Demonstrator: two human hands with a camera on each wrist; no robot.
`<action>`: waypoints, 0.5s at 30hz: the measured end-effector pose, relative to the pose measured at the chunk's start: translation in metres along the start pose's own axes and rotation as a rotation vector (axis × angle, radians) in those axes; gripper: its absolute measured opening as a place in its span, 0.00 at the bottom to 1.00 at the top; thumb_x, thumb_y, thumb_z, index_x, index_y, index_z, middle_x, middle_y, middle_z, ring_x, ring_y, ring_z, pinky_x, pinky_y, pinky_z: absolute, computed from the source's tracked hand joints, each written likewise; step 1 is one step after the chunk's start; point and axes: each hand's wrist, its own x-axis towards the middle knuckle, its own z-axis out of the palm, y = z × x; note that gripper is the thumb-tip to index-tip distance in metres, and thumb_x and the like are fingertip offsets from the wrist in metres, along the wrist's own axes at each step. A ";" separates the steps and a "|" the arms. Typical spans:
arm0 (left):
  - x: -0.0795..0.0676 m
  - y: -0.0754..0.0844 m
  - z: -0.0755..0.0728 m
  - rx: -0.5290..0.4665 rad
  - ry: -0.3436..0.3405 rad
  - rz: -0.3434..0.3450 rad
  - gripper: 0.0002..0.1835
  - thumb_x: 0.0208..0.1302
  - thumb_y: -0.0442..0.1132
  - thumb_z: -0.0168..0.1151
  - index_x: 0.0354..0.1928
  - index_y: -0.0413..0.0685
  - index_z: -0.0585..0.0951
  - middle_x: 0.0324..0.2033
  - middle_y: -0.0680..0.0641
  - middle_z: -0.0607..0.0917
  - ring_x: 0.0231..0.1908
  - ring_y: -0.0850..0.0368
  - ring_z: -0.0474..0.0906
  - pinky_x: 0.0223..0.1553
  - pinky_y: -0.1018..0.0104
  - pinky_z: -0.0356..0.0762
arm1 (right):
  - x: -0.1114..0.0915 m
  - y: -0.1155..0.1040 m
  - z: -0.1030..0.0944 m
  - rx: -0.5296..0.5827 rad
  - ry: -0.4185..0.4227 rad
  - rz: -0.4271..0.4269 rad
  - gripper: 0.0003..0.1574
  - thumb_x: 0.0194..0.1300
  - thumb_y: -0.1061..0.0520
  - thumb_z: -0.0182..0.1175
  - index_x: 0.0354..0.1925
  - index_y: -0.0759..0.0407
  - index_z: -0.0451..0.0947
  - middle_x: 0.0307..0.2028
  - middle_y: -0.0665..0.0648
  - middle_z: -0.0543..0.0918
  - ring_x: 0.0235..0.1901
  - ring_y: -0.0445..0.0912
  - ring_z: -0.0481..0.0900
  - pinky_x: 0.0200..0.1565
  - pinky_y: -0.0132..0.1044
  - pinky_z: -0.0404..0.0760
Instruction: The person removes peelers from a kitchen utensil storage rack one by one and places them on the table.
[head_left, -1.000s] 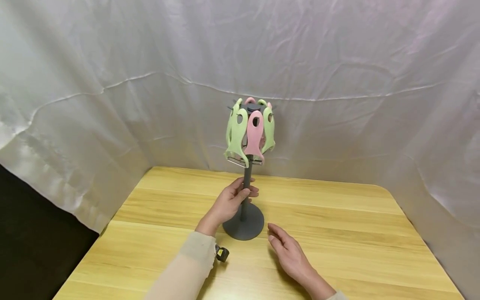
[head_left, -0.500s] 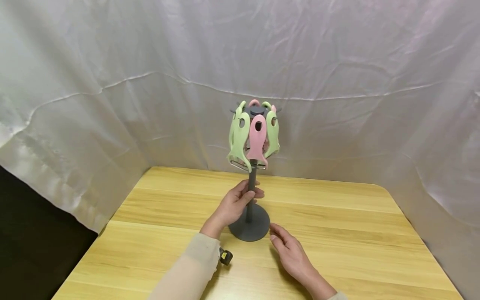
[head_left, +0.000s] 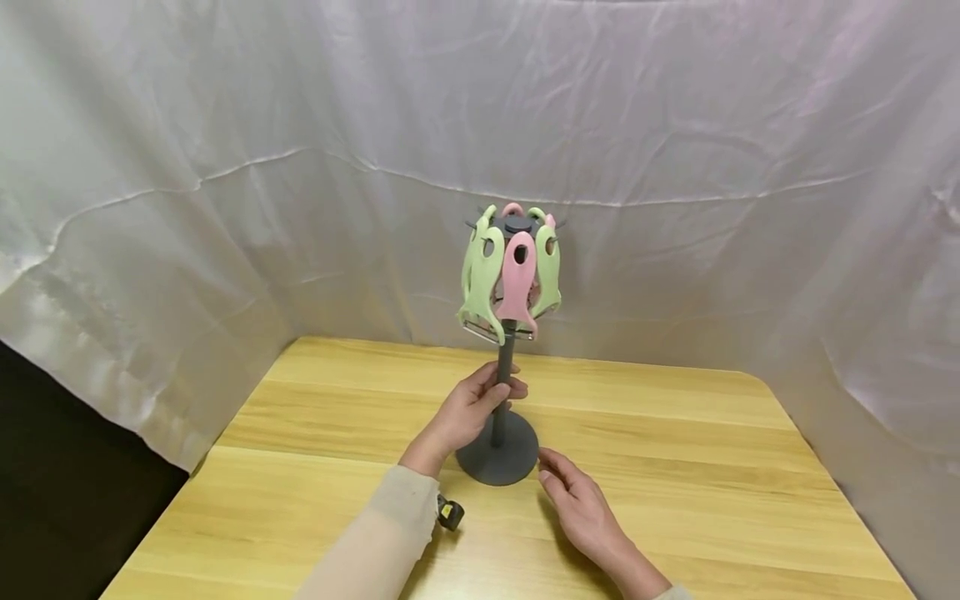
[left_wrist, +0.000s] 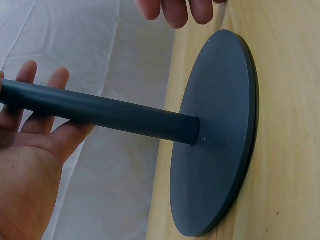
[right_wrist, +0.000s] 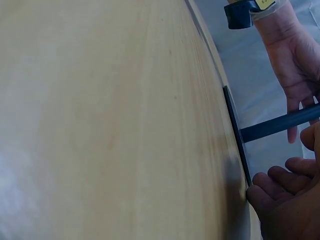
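Observation:
A dark grey stand [head_left: 498,468] rises upright from a round base on the table. Around its top hang several fish-shaped peelers, among them a pink peeler [head_left: 517,282] in front, a light green peeler [head_left: 483,275] to its left and another green peeler [head_left: 550,271] to its right. My left hand [head_left: 463,415] holds the lower pole [left_wrist: 135,117] between thumb and fingers, as the left wrist view also shows. My right hand [head_left: 587,510] lies beside the base's right edge with fingers loosely bent and nothing in them, fingertips right at the rim [right_wrist: 244,162].
The wooden table [head_left: 712,475] carries the stand near its middle. A pale, shiny curtain [head_left: 675,167] encloses the table at the back and sides. A small black device [head_left: 450,513] sits at my left wrist.
My left hand has shifted the stand slightly to the right, bringing its base up to my right fingertips. Over the last half second, hands and stand have stayed nearly still.

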 end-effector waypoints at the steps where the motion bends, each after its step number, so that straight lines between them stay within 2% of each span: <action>1: 0.000 0.000 0.000 0.000 -0.002 -0.002 0.19 0.84 0.41 0.51 0.70 0.45 0.74 0.59 0.35 0.85 0.61 0.40 0.84 0.62 0.42 0.81 | 0.000 0.000 0.000 -0.001 0.002 0.000 0.29 0.85 0.50 0.51 0.76 0.61 0.69 0.71 0.64 0.77 0.71 0.59 0.75 0.68 0.56 0.76; 10: -0.003 -0.001 0.000 -0.008 -0.014 -0.007 0.19 0.85 0.41 0.49 0.69 0.45 0.75 0.58 0.34 0.84 0.61 0.38 0.84 0.63 0.37 0.78 | -0.002 -0.001 0.002 -0.036 0.038 -0.007 0.29 0.84 0.51 0.52 0.75 0.62 0.70 0.70 0.64 0.78 0.70 0.59 0.76 0.68 0.55 0.77; 15: -0.002 0.000 -0.001 0.013 -0.008 -0.003 0.18 0.85 0.43 0.49 0.69 0.46 0.75 0.58 0.35 0.84 0.60 0.40 0.85 0.62 0.40 0.80 | 0.000 -0.003 0.001 -0.058 0.078 -0.035 0.29 0.83 0.54 0.55 0.74 0.64 0.71 0.67 0.64 0.80 0.67 0.58 0.79 0.65 0.51 0.80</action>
